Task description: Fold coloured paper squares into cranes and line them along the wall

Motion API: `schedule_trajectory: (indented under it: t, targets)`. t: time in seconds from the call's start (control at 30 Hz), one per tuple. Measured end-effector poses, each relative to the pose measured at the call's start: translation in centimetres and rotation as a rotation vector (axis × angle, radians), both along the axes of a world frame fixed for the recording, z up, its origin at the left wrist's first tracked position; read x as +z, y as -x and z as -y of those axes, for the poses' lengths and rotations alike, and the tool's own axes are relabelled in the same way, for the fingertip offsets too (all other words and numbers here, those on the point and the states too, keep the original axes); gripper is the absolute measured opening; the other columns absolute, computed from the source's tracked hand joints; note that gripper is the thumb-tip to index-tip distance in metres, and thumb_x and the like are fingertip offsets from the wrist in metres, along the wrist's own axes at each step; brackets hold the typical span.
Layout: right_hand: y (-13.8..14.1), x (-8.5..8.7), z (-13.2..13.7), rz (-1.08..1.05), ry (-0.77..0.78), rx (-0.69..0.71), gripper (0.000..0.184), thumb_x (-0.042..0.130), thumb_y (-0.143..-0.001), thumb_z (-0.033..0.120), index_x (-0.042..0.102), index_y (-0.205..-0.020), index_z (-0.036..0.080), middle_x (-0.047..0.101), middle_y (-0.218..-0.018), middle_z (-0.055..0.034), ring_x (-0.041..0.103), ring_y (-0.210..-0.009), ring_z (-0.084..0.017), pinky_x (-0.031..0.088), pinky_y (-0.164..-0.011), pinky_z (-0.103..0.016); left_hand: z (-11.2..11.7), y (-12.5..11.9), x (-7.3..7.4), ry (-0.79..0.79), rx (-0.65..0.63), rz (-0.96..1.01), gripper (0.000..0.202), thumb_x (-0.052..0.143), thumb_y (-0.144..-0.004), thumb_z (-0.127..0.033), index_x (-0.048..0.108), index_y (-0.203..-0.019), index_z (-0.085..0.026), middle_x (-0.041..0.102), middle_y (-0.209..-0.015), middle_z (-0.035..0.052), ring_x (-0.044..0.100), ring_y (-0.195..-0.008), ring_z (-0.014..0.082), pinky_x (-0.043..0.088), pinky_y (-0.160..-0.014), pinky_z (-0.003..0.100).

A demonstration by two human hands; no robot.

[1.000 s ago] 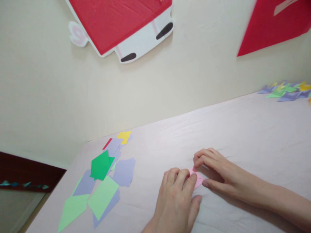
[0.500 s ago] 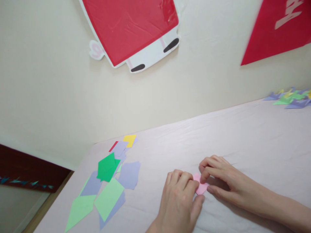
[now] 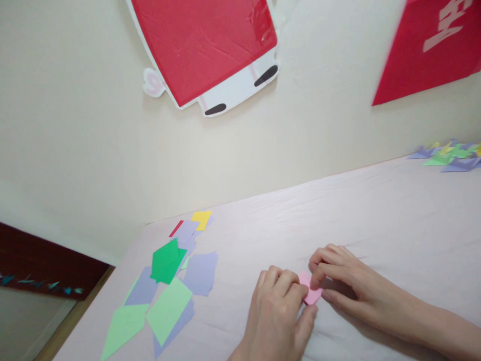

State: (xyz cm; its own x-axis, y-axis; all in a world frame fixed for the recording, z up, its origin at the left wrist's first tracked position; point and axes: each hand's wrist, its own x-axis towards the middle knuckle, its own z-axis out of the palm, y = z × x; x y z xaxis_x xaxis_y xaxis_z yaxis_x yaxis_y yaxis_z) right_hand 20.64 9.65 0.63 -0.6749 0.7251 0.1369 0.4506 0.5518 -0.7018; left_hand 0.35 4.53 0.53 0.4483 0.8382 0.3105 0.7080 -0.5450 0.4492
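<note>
A small folded piece of pink paper point(image 3: 312, 297) lies on the pale sheet, between my two hands. My left hand point(image 3: 276, 311) presses its left side with the fingertips, the thumb just below. From the right, the curled fingers of my right hand point(image 3: 349, 283) rest on the paper, and the thumb touches its right corner. Fingers cover part of the paper, so its full folded shape is hidden.
Loose sheets lie to the left: light green point(image 3: 169, 308), dark green point(image 3: 167, 261), purple point(image 3: 201, 272) and yellow point(image 3: 202, 219). Several folded paper figures point(image 3: 453, 156) stand by the wall at far right. Red decorations point(image 3: 210, 45) hang on the wall.
The pink paper's lower part looks flatter and straighter-edged than before. Both hands keep nearly the same place on it; the whole view has shifted slightly.
</note>
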Motion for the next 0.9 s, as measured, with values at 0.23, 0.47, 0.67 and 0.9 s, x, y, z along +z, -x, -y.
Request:
schedule_trajectory:
  t: [0.23,0.47,0.67,0.9]
  targets:
    - [-0.1,0.0,-0.2,0.021,0.018,-0.004,0.006,0.066,-0.085,0.03,0.065,-0.086,0.024,0.063,-0.097,-0.0042,0.053,-0.096,-0.024,0.04,-0.086,-0.041,-0.1,-0.1,0.7,0.051,0.011,-0.024,0.013,0.054,-0.095,-0.017,0.062,-0.085,-0.019,0.064,-0.093,0.0022,0.049,-0.088,0.0201,0.042,-0.077,0.036]
    - [0.9,-0.4,-0.2,0.076,0.017,-0.097,0.018,0.06,-0.091,0.024,0.061,-0.072,0.021,0.061,-0.081,-0.0005,0.053,-0.082,-0.02,0.038,-0.078,-0.037,-0.8,-0.2,-0.1,0.063,0.115,0.032,0.015,0.059,-0.089,-0.009,0.054,-0.077,-0.018,0.061,-0.085,0.0014,0.05,-0.084,0.0196,0.041,-0.074,0.035]
    - [1.2,0.0,0.4,0.108,-0.005,-0.143,0.018,0.059,-0.088,0.019,0.058,-0.071,0.02,0.059,-0.083,-0.002,0.052,-0.082,-0.021,0.038,-0.077,-0.039,-0.8,-0.6,-0.1,0.056,0.137,0.01,0.017,0.06,-0.086,-0.007,0.051,-0.075,-0.018,0.059,-0.084,0.0017,0.049,-0.084,0.0206,0.04,-0.072,0.035]
    - [1.3,-0.3,0.6,0.145,-0.041,-0.162,0.015,0.056,-0.087,0.018,0.057,-0.073,0.02,0.059,-0.083,-0.0035,0.05,-0.081,-0.021,0.039,-0.075,-0.039,-0.8,-1.0,-0.3,0.098,0.164,-0.008,0.018,0.058,-0.082,-0.005,0.049,-0.075,-0.019,0.057,-0.084,0.0017,0.049,-0.084,0.0211,0.039,-0.073,0.037]
